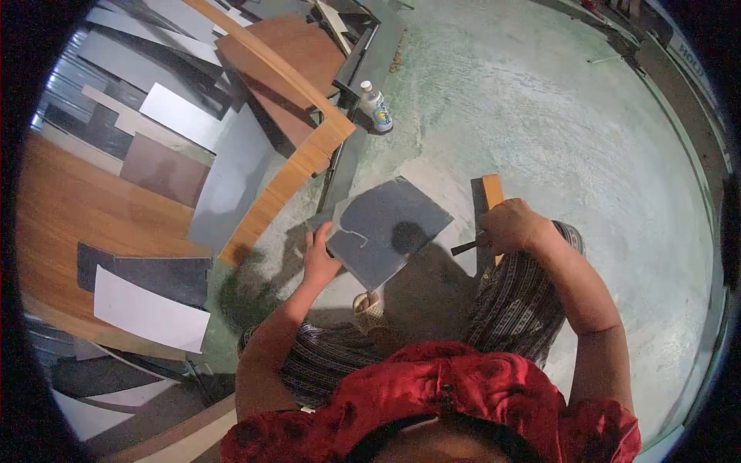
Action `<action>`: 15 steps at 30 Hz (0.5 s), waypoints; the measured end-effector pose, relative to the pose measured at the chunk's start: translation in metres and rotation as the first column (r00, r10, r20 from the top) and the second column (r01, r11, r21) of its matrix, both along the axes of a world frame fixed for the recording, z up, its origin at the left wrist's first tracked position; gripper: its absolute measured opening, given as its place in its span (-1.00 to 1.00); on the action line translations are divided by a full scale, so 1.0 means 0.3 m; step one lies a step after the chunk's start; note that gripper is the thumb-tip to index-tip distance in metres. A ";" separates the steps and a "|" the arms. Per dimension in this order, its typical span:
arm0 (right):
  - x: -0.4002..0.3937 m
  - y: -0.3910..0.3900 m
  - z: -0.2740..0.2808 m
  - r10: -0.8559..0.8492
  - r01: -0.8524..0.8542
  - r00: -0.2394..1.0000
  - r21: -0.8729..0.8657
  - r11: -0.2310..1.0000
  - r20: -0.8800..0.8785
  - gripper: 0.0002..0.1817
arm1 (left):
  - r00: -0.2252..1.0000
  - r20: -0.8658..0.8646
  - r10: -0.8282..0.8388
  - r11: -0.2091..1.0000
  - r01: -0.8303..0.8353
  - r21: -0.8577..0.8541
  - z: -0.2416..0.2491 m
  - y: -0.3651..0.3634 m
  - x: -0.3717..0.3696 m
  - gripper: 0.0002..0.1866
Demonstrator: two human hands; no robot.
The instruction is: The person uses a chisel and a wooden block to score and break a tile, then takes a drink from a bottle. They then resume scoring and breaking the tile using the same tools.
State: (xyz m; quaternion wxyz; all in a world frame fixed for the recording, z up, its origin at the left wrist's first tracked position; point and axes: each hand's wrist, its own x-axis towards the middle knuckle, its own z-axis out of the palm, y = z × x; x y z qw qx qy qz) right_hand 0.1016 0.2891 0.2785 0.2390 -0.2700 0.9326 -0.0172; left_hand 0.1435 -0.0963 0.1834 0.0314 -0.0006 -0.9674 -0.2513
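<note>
At frame centre, the left hand (318, 258) pinched the grey panel's (386, 230) lower-left edge; right hand (509, 226), fingers curled around a dark tool (465, 247), sat just right.

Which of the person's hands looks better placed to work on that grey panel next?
Probably the right hand: it grips a dark tool just off the grey panel's right edge. The left hand is occupied, holding the panel's left corner steady.
</note>
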 end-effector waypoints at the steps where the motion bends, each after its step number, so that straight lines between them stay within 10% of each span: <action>1: -0.001 0.001 -0.003 0.002 -0.002 1.000 0.021 1.000 0.002 -0.70 | 0.999 0.038 -0.002 1.000 0.001 0.019 0.004 0.002 0.001 -0.24; 15: 0.008 0.031 0.009 0.057 -0.055 0.998 0.035 0.998 -0.034 -0.72 | 0.995 -0.101 -0.019 0.991 0.032 0.128 0.007 0.004 -0.019 -0.32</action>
